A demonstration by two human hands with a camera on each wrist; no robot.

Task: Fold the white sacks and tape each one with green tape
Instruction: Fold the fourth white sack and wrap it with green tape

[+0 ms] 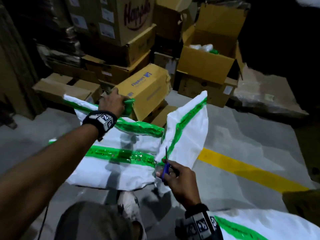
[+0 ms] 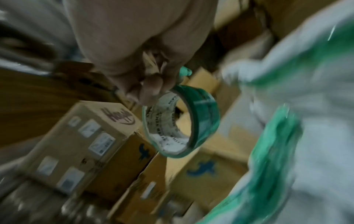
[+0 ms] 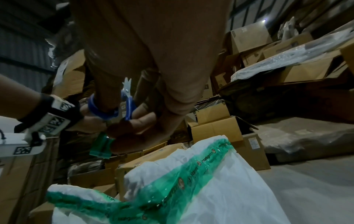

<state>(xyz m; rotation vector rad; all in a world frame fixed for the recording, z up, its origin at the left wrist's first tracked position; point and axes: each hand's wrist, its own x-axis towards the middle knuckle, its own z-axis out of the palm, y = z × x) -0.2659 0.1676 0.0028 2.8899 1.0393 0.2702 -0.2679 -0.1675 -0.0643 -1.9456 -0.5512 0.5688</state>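
A white sack (image 1: 121,172) crossed by green tape strips (image 1: 121,154) lies in front of me, one taped flap (image 1: 188,129) standing up on its right. My left hand (image 1: 121,103) reaches over the sack's far edge and grips the green tape roll (image 1: 129,106); the left wrist view shows the roll (image 2: 180,121) hanging from my curled fingers (image 2: 151,86). My right hand (image 1: 166,174) holds blue-handled scissors (image 1: 165,164) at the sack's right edge, blades pointing up along the flap. In the right wrist view the scissors (image 3: 127,103) sit in my fingers above the sack (image 3: 201,189).
Stacked cardboard boxes (image 1: 149,90) crowd the far side, one open box (image 1: 207,54) holding white and green material. Another taped white sack (image 1: 270,227) lies at my lower right. A yellow line (image 1: 242,168) crosses the grey floor. My shoe (image 1: 129,205) is under the sack.
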